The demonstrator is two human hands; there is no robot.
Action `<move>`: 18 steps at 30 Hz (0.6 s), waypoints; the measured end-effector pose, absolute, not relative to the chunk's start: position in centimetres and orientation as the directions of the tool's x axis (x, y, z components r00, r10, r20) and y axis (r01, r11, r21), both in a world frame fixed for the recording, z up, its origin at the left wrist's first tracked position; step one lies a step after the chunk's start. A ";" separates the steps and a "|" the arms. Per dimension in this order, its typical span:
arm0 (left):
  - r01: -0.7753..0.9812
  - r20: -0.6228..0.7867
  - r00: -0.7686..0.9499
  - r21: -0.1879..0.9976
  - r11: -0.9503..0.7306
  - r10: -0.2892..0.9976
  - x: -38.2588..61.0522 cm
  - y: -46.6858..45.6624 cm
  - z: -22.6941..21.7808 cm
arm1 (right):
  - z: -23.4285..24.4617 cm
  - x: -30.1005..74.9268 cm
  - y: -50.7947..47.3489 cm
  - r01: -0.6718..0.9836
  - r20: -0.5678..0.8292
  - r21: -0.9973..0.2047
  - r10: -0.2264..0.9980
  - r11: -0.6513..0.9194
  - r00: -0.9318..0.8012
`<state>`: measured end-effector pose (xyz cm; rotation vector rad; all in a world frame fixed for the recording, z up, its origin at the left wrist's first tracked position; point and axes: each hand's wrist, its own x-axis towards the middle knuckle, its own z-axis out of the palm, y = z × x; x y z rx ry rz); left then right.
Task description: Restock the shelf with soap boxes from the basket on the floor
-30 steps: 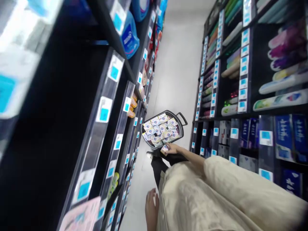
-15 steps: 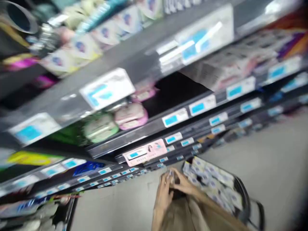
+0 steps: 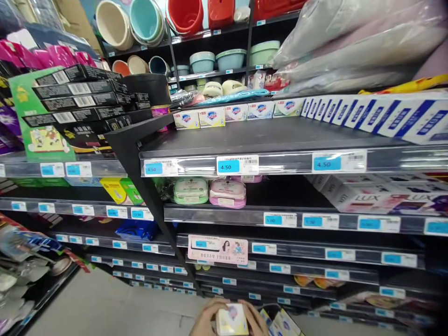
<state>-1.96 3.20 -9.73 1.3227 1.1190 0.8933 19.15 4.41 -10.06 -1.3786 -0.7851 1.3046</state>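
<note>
Black store shelving (image 3: 224, 140) fills the view, tier over tier, above a pale grey floor (image 3: 140, 308). At the bottom edge, the person's two hands share one grip: the left hand (image 3: 205, 321) and the right hand (image 3: 257, 321) curl inward from either side, closed to the width of a small white-and-yellow box (image 3: 232, 320) held between them. That box faces upward and is partly cut off by the frame, its printing too blurred to read.

Just beside the right hand stands a dark basket (image 3: 271, 306), partly hidden, with similar boxes (image 3: 286, 324) piled in it. Above the hands, a pink sign (image 3: 217, 249) hangs on a shelf edge. Higher up, a green case (image 3: 191, 191) and a pink case (image 3: 228, 193) sit side by side, well apart from LUX boxes (image 3: 374, 193) at the right.

On the broad shelf over these, five white boxes with a shield-like emblem (image 3: 212, 116) line the back, and a slanting row of blue-and-white boxes (image 3: 378, 116) adjoins them. Price tags (image 3: 238, 165) below read 4.50. To the left, black cartons (image 3: 80, 93) lie stacked; to the upper right, plastic-wrapped bundles (image 3: 364, 44) are heaped. Farthest back, basins (image 3: 202, 62) stand beneath a cream bucket (image 3: 112, 24), a blue bucket (image 3: 145, 18) and a red bucket (image 3: 185, 16).
</note>
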 end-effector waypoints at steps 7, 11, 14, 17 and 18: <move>0.212 -0.020 0.182 0.977 -0.019 0.983 3.4 3.2 -5.3 | -5.9 21.9 3.1 -0.229 -0.270 -0.953 0.903 -0.201 0.334; 0.314 0.043 0.345 0.936 -0.159 0.938 4.3 3.5 -4.7 | -4.5 21.0 1.7 -0.299 -0.271 -0.937 0.919 -0.183 0.288; 0.254 0.061 0.360 0.954 -0.161 0.931 4.3 3.2 -5.1 | -3.6 20.2 1.1 -0.316 -0.264 -0.926 0.953 -0.208 0.146; -0.042 -0.024 0.226 0.999 0.034 0.974 4.2 2.6 -5.4 | -2.8 19.9 1.1 -0.320 -0.229 -0.931 0.963 -0.175 0.141; -0.166 -0.054 0.178 0.982 0.084 0.983 4.1 2.5 -5.4 | -2.5 19.9 1.2 -0.323 -0.218 -0.933 0.962 -0.157 0.161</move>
